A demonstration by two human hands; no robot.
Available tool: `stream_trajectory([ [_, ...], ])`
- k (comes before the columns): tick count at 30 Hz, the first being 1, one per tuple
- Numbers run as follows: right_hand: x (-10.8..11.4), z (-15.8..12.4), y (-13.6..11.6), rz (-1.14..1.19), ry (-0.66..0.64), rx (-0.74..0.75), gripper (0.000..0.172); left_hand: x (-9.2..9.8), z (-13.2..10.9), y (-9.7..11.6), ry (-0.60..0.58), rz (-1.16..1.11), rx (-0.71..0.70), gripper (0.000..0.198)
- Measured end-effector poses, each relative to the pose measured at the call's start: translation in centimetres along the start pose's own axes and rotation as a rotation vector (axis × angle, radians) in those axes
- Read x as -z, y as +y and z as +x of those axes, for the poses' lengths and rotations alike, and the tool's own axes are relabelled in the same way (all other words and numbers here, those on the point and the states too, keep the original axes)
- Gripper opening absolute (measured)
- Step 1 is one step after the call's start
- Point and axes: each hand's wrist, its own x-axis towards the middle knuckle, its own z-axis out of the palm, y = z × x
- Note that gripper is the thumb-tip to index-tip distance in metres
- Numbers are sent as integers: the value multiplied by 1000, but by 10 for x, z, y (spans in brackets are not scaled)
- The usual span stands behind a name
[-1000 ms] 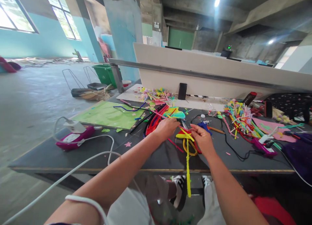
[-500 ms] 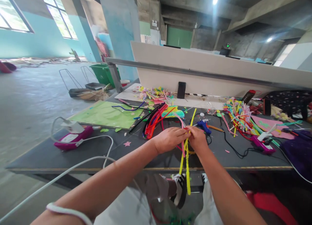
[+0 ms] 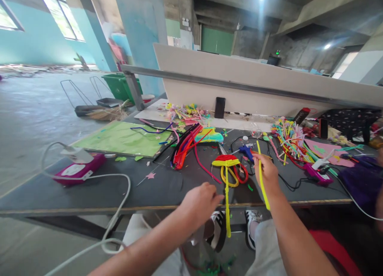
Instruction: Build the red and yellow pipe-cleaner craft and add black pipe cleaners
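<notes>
My right hand (image 3: 267,173) is closed on a loose yellow pipe cleaner (image 3: 262,179) that runs up past my fingers and down along my wrist. A red, yellow and orange pipe-cleaner figure (image 3: 228,170) lies on the dark table (image 3: 113,190) between my hands, its long yellow stem hanging over the front edge. My left hand (image 3: 200,203) hovers at the table's front edge, just left of that stem, fingers curled with nothing visible in them.
A bundle of red and black pipe cleaners (image 3: 186,145) lies behind the figure. A blue glue gun (image 3: 247,152), a heap of coloured pipe cleaners (image 3: 289,139), a green sheet (image 3: 122,138), a pink device with a white cable (image 3: 78,169) and a phone (image 3: 219,107) share the table.
My hands parted. The right hand pulled a single yellow pipe cleaner away to the right; the left hand drew back to the table's front edge. The figure now lies free on the table.
</notes>
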Motion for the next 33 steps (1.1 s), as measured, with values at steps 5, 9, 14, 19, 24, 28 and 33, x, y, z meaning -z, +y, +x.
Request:
stream_trajectory([
  [5, -8, -5, -3, 28, -15, 19, 34, -21, 11, 30, -55, 60, 146, 33],
  [9, -6, -6, -6, 49, -14, 31, 34, -20, 18, 26, -76, 76, 188, 22],
  [14, -1, -6, -10, 83, 46, -52, 34, -18, 16, 11, 31, 25, 223, 17],
  [19, 1, -4, -16, 223, 57, -173, 39, -13, 16, -4, 164, -87, 216, 15],
  [24, -7, -9, -31, 548, 22, -368, 46, -8, 22, 6, 291, -110, 160, 15],
  [28, -18, -16, -44, 853, -95, -401, 35, -11, 33, 17, 421, -87, 4, 18],
  [33, -24, -15, -53, 1107, -218, -403, 19, -27, 39, 27, 501, -171, -184, 21],
])
